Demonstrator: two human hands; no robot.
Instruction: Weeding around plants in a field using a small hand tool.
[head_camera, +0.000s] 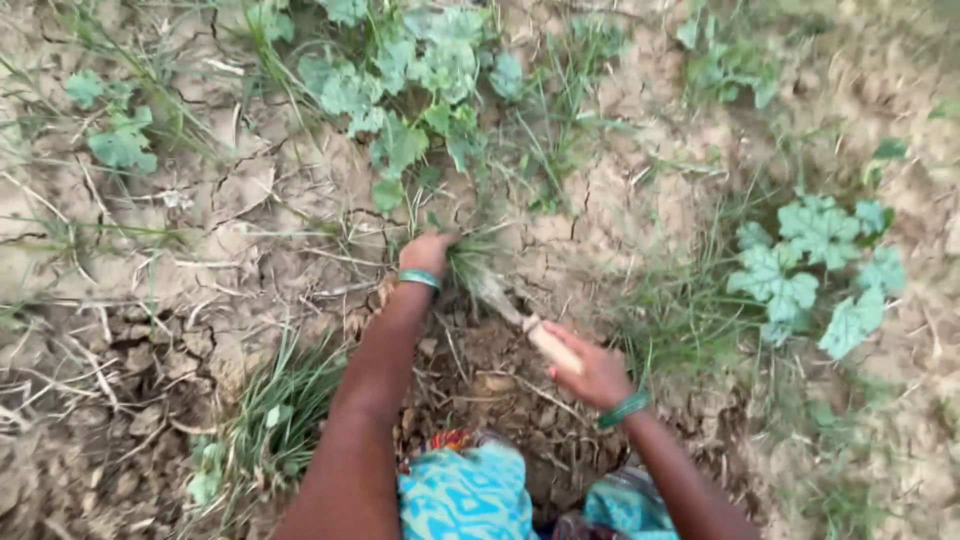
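Left hand (428, 252) closed round grass tuft (470, 262) at base, on cracked soil (250, 190) below leafy plant (400, 90). Right hand (595, 375) wrapped on wooden handle of hoe (520, 318), blade at tuft roots. Best: keep tuft taut, blade low under roots, clear of left fingers and plant.

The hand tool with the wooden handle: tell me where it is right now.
In the head view, the hand tool lies just right of centre, gripped by the right hand, its blade end at the grass tuft the left hand grasps.

Wooden-handled digging tool (520, 320) slanting blade-first into grass tuft (468, 262) on cracked soil
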